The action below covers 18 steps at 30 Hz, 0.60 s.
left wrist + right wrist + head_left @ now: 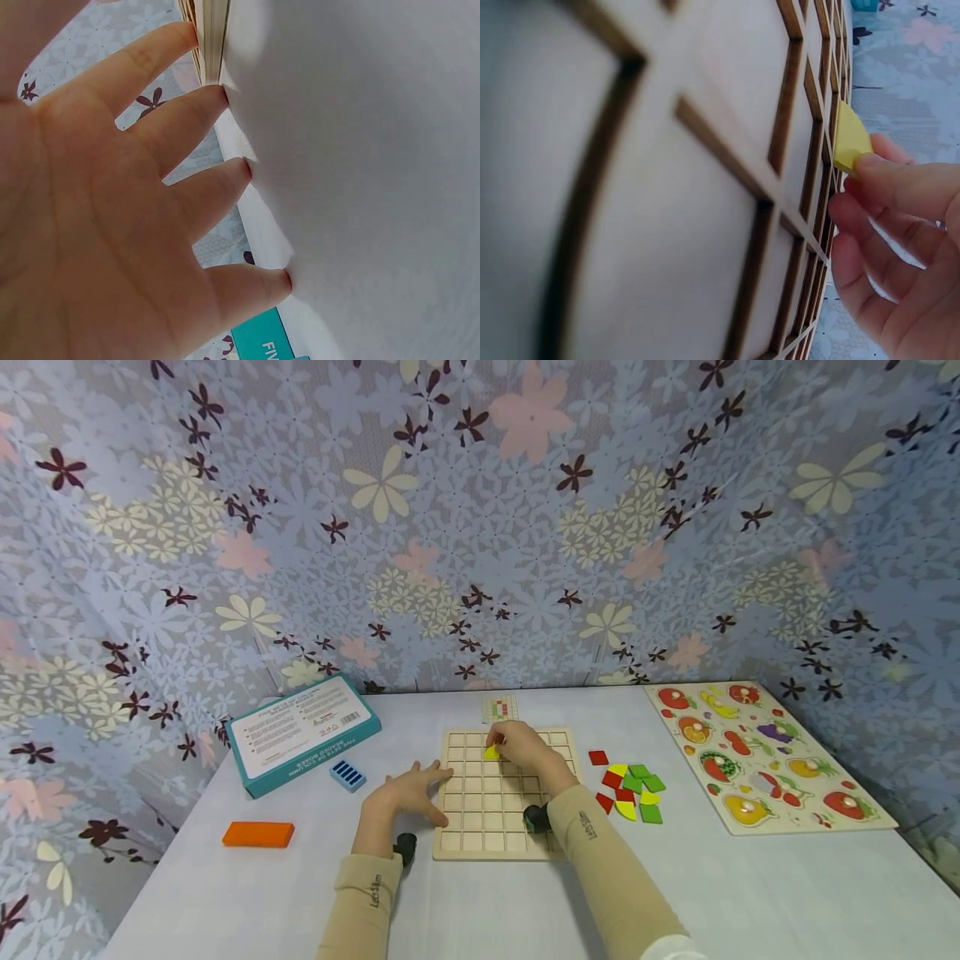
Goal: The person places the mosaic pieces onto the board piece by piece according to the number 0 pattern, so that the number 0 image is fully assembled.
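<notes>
Yellow quarter-round tile (851, 139) was at far rows of wooden grid board (472, 820), pinched by R hand (519, 747) fingers; seating couldn't be confirmed. Progress judged early: no tile seen set in visible cells; loose red/yel/grn tiles (632, 784) lay R of board, o/s. L hand (407, 795) fingers were spread, gripping nothing, at board's L edge. Pattern card (500, 709) lay just beyond. Teal box (303, 727) read "FIVE SETS OF COLUMN BEADED BOXES", inverted; L sleeve (363, 902), approx. "Let's Slim".
</notes>
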Each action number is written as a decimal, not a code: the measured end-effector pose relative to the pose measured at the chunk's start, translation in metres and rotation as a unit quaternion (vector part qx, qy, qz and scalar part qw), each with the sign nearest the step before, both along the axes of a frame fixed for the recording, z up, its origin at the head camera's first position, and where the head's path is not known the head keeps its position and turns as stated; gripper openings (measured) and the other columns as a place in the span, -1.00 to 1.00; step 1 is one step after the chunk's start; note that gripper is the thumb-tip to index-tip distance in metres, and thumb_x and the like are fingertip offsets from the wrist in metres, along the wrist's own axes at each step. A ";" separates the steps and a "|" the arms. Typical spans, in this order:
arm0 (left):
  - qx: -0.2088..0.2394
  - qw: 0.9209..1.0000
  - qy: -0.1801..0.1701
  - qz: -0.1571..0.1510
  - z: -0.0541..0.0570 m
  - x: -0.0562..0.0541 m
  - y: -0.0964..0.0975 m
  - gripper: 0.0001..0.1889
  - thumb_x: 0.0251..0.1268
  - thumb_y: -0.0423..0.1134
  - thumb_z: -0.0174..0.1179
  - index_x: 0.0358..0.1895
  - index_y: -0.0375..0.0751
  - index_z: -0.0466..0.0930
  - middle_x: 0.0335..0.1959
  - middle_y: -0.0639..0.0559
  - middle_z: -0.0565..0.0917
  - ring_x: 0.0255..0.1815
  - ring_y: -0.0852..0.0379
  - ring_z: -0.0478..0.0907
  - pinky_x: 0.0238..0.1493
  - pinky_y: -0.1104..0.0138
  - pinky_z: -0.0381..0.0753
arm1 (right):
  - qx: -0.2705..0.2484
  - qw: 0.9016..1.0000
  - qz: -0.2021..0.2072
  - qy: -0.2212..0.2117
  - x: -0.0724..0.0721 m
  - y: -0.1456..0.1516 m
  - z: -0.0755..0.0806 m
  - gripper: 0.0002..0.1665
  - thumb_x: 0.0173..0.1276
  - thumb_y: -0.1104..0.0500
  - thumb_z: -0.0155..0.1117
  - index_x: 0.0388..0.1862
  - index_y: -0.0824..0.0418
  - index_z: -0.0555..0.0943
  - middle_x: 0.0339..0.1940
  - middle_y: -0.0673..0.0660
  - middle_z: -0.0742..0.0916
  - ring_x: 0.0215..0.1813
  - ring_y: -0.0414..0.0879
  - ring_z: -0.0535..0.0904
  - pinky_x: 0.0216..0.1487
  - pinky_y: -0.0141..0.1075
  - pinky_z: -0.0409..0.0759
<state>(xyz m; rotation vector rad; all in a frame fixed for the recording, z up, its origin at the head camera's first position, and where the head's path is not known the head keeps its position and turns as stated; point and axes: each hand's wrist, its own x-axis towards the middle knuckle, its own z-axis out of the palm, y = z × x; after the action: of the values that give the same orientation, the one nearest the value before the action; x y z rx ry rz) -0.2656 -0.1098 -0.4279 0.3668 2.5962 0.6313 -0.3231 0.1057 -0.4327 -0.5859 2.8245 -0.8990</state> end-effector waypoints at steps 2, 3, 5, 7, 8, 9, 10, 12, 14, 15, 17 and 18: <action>-0.001 1.000 -0.001 0.000 0.000 0.000 0.000 -0.13 -0.17 -0.10 0.45 0.35 -0.03 0.28 0.45 -0.09 0.11 0.46 -0.22 -0.15 0.27 -0.35 -0.25 | 0.014 1.000 0.000 0.006 -0.001 0.000 0.000 -0.81 0.24 0.43 0.13 -0.31 0.20 0.63 -0.31 0.11 0.63 -0.22 -0.05 0.50 -0.21 -0.23 0.52; 0.000 1.000 -0.003 0.000 0.000 0.001 0.000 -0.14 -0.16 -0.10 0.45 0.35 -0.02 0.28 0.45 -0.08 0.11 0.47 -0.22 -0.15 0.27 -0.34 -0.26 | 0.022 1.000 0.001 0.008 -0.002 0.000 -0.001 -0.80 0.24 0.42 0.13 -0.31 0.19 0.64 -0.30 0.11 0.63 -0.21 -0.05 0.50 -0.20 -0.23 0.52; 0.000 1.000 -0.005 -0.001 0.000 0.001 0.000 -0.14 -0.15 -0.10 0.44 0.35 -0.02 0.28 0.45 -0.08 0.11 0.47 -0.22 -0.16 0.28 -0.34 -0.26 | 0.035 0.999 0.003 0.013 -0.002 -0.001 -0.001 -0.80 0.23 0.41 0.14 -0.32 0.18 0.66 -0.29 0.11 0.63 -0.21 -0.04 0.51 -0.17 -0.21 0.52; 0.001 1.000 -0.009 -0.001 0.000 0.001 0.000 -0.14 -0.15 -0.10 0.44 0.35 -0.01 0.27 0.45 -0.07 0.11 0.47 -0.21 -0.16 0.28 -0.33 -0.26 | 0.044 0.999 0.005 0.013 -0.002 -0.001 -0.002 -0.81 0.24 0.39 0.15 -0.33 0.18 0.67 -0.28 0.12 0.63 -0.20 -0.04 0.51 -0.16 -0.20 0.53; 0.000 1.000 -0.010 -0.001 0.000 0.001 0.000 -0.14 -0.14 -0.10 0.43 0.35 -0.01 0.27 0.45 -0.07 0.10 0.47 -0.20 -0.17 0.29 -0.32 -0.27 | 0.046 0.999 0.006 0.013 -0.002 -0.001 -0.001 -0.82 0.24 0.38 0.15 -0.33 0.18 0.67 -0.28 0.12 0.63 -0.20 -0.03 0.51 -0.15 -0.19 0.53; 0.001 1.000 -0.011 -0.001 0.000 0.002 0.001 -0.14 -0.14 -0.10 0.43 0.35 -0.01 0.27 0.45 -0.07 0.10 0.47 -0.21 -0.16 0.29 -0.32 -0.27 | 0.047 0.999 0.007 0.013 -0.002 -0.001 -0.001 -0.83 0.25 0.37 0.16 -0.32 0.18 0.67 -0.28 0.12 0.63 -0.20 -0.03 0.52 -0.15 -0.18 0.53; 0.000 1.000 -0.010 -0.001 0.001 0.002 0.001 -0.14 -0.14 -0.10 0.43 0.35 -0.01 0.27 0.45 -0.07 0.10 0.47 -0.21 -0.16 0.28 -0.33 -0.26 | 0.048 0.999 0.008 0.014 -0.002 -0.001 -0.001 -0.84 0.25 0.37 0.17 -0.32 0.19 0.67 -0.28 0.12 0.63 -0.19 -0.02 0.53 -0.14 -0.18 0.54; 0.001 1.000 -0.010 -0.001 0.001 0.002 0.001 -0.14 -0.14 -0.10 0.43 0.35 -0.01 0.27 0.45 -0.07 0.10 0.47 -0.21 -0.16 0.28 -0.33 -0.26 | 0.054 0.998 0.009 0.017 -0.002 -0.002 -0.001 -0.85 0.26 0.35 0.18 -0.31 0.18 0.68 -0.27 0.11 0.64 -0.16 -0.02 0.54 -0.11 -0.18 0.55; 0.002 1.000 -0.008 -0.001 0.001 0.002 0.001 -0.14 -0.15 -0.10 0.44 0.35 -0.02 0.28 0.45 -0.08 0.11 0.47 -0.22 -0.16 0.28 -0.33 -0.26 | 0.059 0.998 0.010 0.023 -0.002 -0.002 -0.001 -0.86 0.26 0.33 0.19 -0.31 0.19 0.68 -0.26 0.11 0.65 -0.14 -0.01 0.56 -0.09 -0.19 0.56; 0.003 1.000 -0.007 -0.001 0.002 0.003 0.001 -0.14 -0.15 -0.10 0.44 0.35 -0.02 0.28 0.45 -0.08 0.11 0.46 -0.22 -0.15 0.27 -0.34 -0.26 | 0.061 0.998 0.010 0.025 -0.002 -0.003 -0.001 -0.86 0.26 0.33 0.19 -0.32 0.19 0.69 -0.25 0.11 0.66 -0.14 -0.01 0.56 -0.08 -0.19 0.56; 0.005 1.000 -0.005 -0.002 0.001 0.002 0.000 -0.14 -0.16 -0.11 0.44 0.34 -0.03 0.29 0.45 -0.09 0.11 0.46 -0.23 -0.15 0.26 -0.35 -0.26 | 0.067 0.997 0.009 0.031 -0.003 -0.003 -0.001 -0.86 0.26 0.32 0.20 -0.33 0.18 0.69 -0.26 0.10 0.67 -0.14 -0.01 0.58 -0.08 -0.20 0.57; 0.006 1.000 -0.004 -0.002 0.001 0.002 0.000 -0.15 -0.16 -0.11 0.44 0.34 -0.04 0.29 0.45 -0.09 0.11 0.46 -0.23 -0.15 0.26 -0.36 -0.26 | 0.068 0.997 0.008 0.034 -0.003 -0.004 -0.001 -0.87 0.26 0.32 0.20 -0.33 0.18 0.69 -0.26 0.10 0.68 -0.14 -0.01 0.58 -0.09 -0.20 0.57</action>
<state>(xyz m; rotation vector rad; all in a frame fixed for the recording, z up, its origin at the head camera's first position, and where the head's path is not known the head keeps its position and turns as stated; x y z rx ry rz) -0.2637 -0.1099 -0.4265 0.3732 2.5853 0.6463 -0.3261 0.1021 -0.4335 -0.6314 2.9076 -0.6891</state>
